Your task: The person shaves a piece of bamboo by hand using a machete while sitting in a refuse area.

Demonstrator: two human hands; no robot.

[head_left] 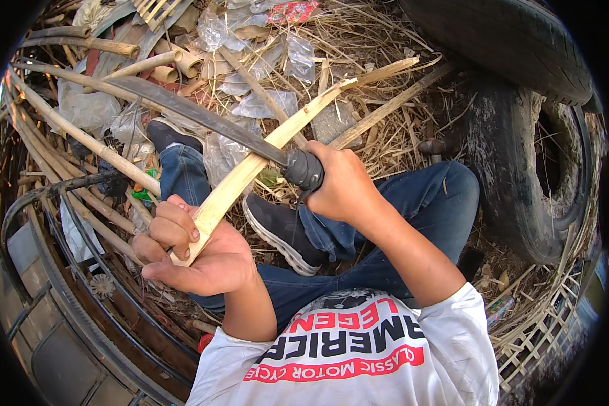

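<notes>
My left hand (199,254) is closed around the near end of a pale split bamboo strip (233,186), palm up with the fingers curled over it. The strip slants up and away to the right, its far end splintered. In my right hand (342,183) is a machete (203,122), gripped by its black wrapped handle (303,172). The long dark blade points to the far left and crosses over the strip near the handle. Whether the edge touches the strip I cannot tell.
Bamboo poles (88,139) lie along the left beside a black metal frame (81,271). Old tyres (514,155) stand at the right. Straw, clear plastic bags (267,105) and a grey block (333,122) cover the ground ahead. A woven lattice (534,345) lies at lower right. My legs are folded below.
</notes>
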